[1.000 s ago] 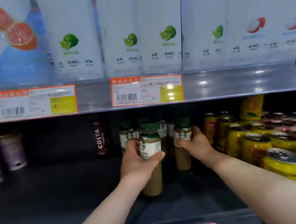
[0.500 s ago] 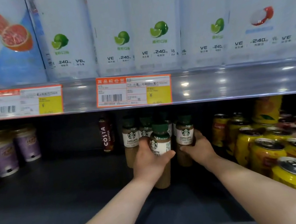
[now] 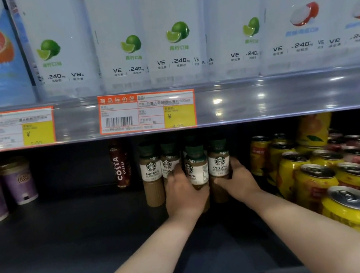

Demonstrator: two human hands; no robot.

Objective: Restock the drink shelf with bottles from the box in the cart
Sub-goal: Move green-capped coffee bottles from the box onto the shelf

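My left hand [image 3: 185, 196] wraps one latte bottle [image 3: 198, 171], right hand [image 3: 237, 181] wraps the neighbour bottle [image 3: 219, 163]. I'd slide both straight back, bases flat, minding yellow cans [image 3: 292, 168] right of grip.

Of my body, only two arms show in the picture. My left forearm [image 3: 145, 262] shows from the bottom edge, a little left of the middle, and my right forearm [image 3: 312, 226] from the lower right corner. Both are bare from the frame edge up to the wrist. My left hand [image 3: 185, 195] and my right hand [image 3: 237, 181], near the centre, are bare too. The fingernails are too blurred to describe.
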